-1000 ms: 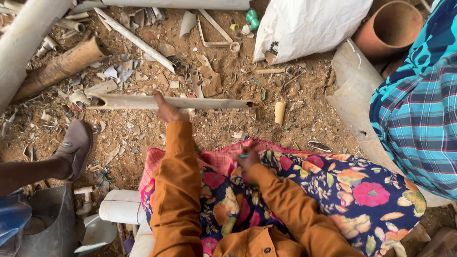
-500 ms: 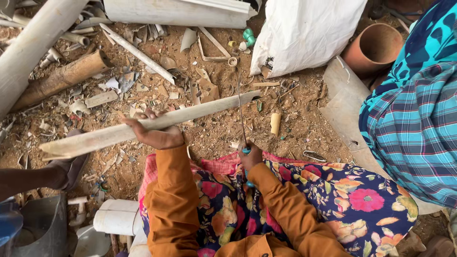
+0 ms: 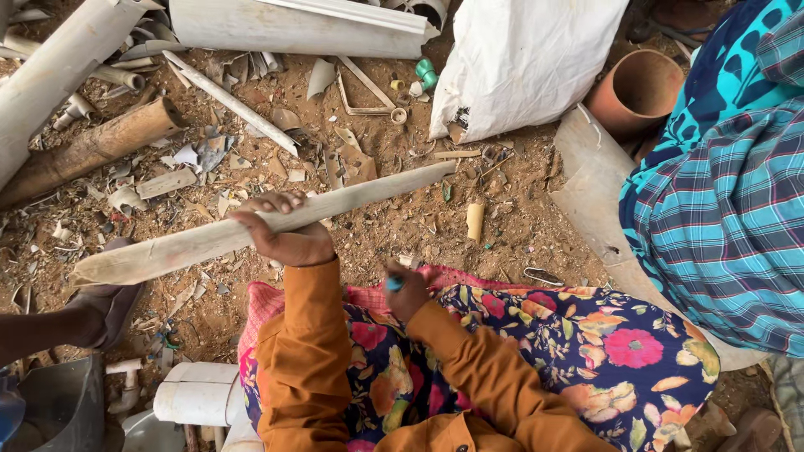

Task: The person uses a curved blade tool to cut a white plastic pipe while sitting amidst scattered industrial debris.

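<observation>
A long, pale, dusty split length of plastic pipe [image 3: 251, 226] runs slantwise across the middle of the frame, its lower end at the left edge area and its upper end pointing toward the centre right. The left hand [image 3: 285, 234] has its grip closed around the middle of this pipe piece, fingers curled over the top, holding it above the ground. The right hand [image 3: 406, 289] sits lower, just right of centre, in a closed grip on a small blue-handled tool [image 3: 394, 283] of which only the end shows; it rests against the floral cloth [image 3: 586, 351] over the lap. Both arms wear orange sleeves [image 3: 306, 360].

Under the pipe piece lies reddish dirt ground [image 3: 519, 180] strewn with chips and offcuts. A short cream tube stub [image 3: 475, 221] lies on it right of centre. In the upper left, a brown muddy pipe [image 3: 92, 151] lies tilted beside a thick grey pipe [image 3: 50, 84]. Along the top a wide grey pipe [image 3: 293, 29] lies flat, with a white woven sack [image 3: 528, 59] to its right. An orange clay-coloured pipe [image 3: 636, 88] stands at the upper right. Another person in a blue and teal checked garment [image 3: 729, 209] fills the right edge. At the lower left, a sandalled foot [image 3: 105, 305] rests on the ground, near a white pipe fitting [image 3: 197, 393].
</observation>
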